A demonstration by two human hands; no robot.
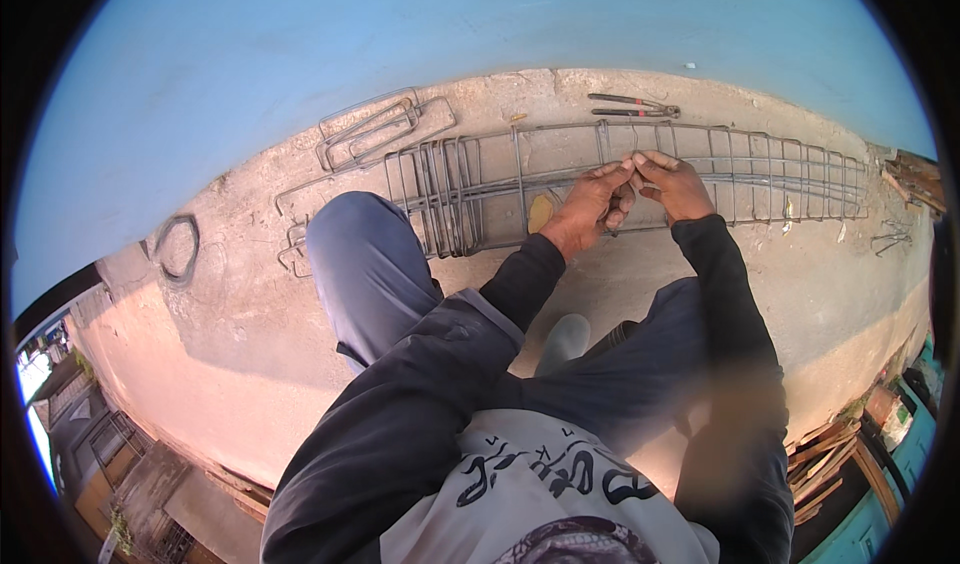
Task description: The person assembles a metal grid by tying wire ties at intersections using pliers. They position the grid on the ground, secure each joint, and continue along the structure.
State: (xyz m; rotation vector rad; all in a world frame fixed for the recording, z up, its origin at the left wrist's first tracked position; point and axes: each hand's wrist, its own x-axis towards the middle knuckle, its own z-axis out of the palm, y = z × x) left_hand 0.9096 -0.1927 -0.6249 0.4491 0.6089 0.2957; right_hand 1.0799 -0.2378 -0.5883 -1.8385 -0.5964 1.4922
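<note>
A long rebar cage [518, 169] lies across the ground in front of me, its stirrups spaced out to the right and bunched at its left part. Over its middle, my left hand [592, 204] and my right hand [676, 186] meet fingertip to fingertip. Both hands are closed in a pinch on a thin wire [635, 136] that rises by the cage's far bar; its lower end is hidden by the fingers. Just beyond the cage lie pincers [655, 113] with black and red handles.
Loose bent stirrups [385, 129] lie at the far left, and a coil of wire [178, 249] sits further left. A blue wall [480, 24] runs along the far side. Wood scraps [825, 464] are piled at the lower right; short bent wires [890, 236] lie near the right end.
</note>
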